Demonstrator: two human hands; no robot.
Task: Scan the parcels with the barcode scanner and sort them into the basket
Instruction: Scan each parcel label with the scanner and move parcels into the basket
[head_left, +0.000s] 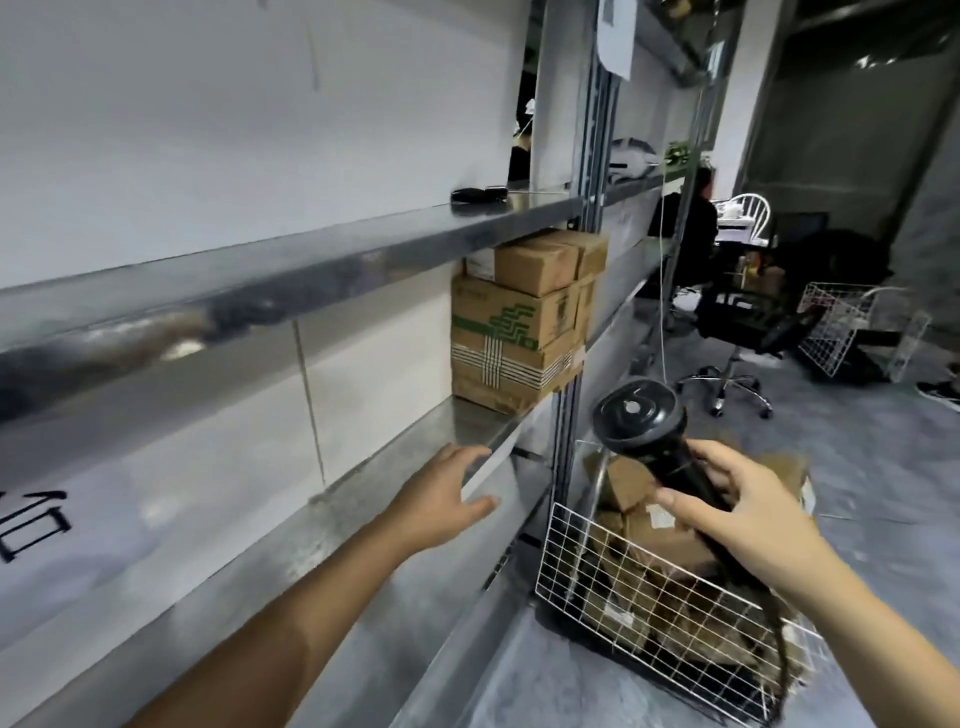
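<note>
The scanner (639, 415) is up in the air right above the basket (587, 561). The right hand (743, 514) grips it with thumb and fingers wrapped round the handle. Its long axis sits on a slant: the round head is high and points up and away from the basket toward the shelf side, and the handle comes down and back toward the person. Only the back of the head shows, so I can't see the scanning window. A dark cord (779, 639) trails from the handle end down across the basket.

The left hand (441, 499) is off to the left of the basket, over the front edge of the lower shelf (363, 483). Its fingers are straight and spread, holding nothing. I can't tell if it's actually touching the metal.

The basket is white wire, sits on the grey floor (857, 467) just beside the shelf's post, and is piled with brown parcels (639, 519), some with white labels. Up and left of the basket, a stack of boxes (519, 322) stands on that lower shelf against the post. It's all brown cardboard, one box with green print and one with striped tape.

The shelving is shiny metal against a pale wall. Farther back beyond the basket there's an office chair (737, 353), a second wire basket (831, 332) tipped over, and a seated person (685, 228) in a dark top.

The scanner itself is glossy black with a fat round head, a small round bit in the centre of it, and a slimmer handle.
</note>
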